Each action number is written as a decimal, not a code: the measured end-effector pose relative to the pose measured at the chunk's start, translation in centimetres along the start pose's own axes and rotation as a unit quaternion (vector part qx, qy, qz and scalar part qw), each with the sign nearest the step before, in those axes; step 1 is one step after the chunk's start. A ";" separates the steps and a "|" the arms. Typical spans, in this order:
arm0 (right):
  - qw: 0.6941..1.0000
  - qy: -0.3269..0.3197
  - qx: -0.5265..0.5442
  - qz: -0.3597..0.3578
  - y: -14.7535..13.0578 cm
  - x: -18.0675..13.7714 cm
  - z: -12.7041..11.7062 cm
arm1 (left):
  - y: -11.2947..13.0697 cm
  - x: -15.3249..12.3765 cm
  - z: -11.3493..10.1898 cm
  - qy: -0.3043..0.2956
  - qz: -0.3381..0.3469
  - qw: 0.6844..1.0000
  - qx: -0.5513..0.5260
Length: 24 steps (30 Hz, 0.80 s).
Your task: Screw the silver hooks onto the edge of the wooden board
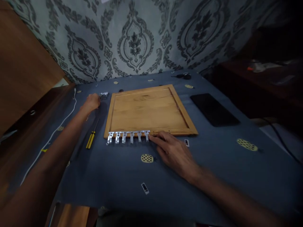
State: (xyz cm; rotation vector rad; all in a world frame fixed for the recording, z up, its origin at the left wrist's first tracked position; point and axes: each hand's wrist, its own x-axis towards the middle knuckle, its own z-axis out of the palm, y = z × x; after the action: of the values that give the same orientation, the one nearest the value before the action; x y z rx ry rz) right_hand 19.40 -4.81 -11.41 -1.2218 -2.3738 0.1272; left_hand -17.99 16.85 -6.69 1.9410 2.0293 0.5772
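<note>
The board (pixel 144 108) lies flat on the blue cloth (pixel 189 192), between the two hands, with six metal clips (pixel 132 136) in a row along its near edge, starting at the left corner. Their lower ends overhang that edge, and I can't tell whether any is fastened. If they are loose, a light push from the right hand (pixel 174 153) could skew the row or tip the last clip off: its extended index fingertip is at that clip, touching or just beside it. The other fingers are bent, and nothing shows in their grasp.

The left hand (pixel 93 101) is closely curled next to some loose metal parts (pixel 104 94) beyond the board's left side; the light is dim there, so I can't tell if it pinches one. A careless sweep could scatter those parts. The yellow-handled screwdriver (pixel 90 140) lies near the left forearm and could roll if brushed. A tug on the cloth might shift board and clips together.

No brand shows on the black phone (pixel 214 109). Two small tags (pixel 145 188) printed on the cloth carry lettering, too blurred to read surely
</note>
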 end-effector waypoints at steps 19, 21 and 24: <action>0.999 -0.027 0.037 0.028 -0.3 -0.1 -0.2 | 6.4 -5.9 -1.1 -0.045 0.157 0.967 -0.195; 0.998 -0.026 0.040 0.028 -0.4 -0.1 0.0 | 9.6 -8.1 -0.1 -0.090 0.171 0.957 -0.217; 0.998 -0.025 0.042 0.032 -0.4 -0.1 0.1 | 13.8 -10.8 1.4 -0.208 0.181 0.926 -0.259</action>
State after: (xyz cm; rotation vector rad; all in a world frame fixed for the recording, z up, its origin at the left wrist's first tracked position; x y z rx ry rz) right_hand 19.11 -5.16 -11.42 -1.2681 -2.3473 0.2782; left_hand -4.43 6.57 -2.39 1.8976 1.1275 0.6322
